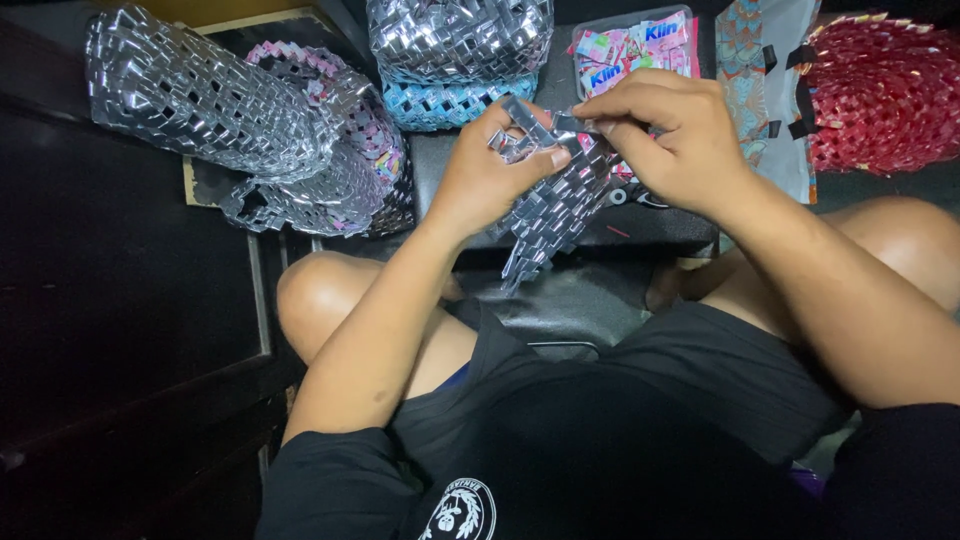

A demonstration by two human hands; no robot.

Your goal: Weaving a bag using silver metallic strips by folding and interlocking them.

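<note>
Over a dark bench (600,290), left hand (490,170) and right hand (670,135) pinch a woven silver strip (555,215).

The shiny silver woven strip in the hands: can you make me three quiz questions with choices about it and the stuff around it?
1. Where is the red woven basket?
A. top right
B. bottom left
C. on the lap

2. What colour is the woven strip?
A. green
B. silver
C. orange

3. How is the strip held?
A. lying alone
B. one hand only
C. both hands grip it

Answers: 1 A, it sits at the upper right edge. 2 B, it shines silver. 3 C, the left hand and right hand both pinch its top.
</note>
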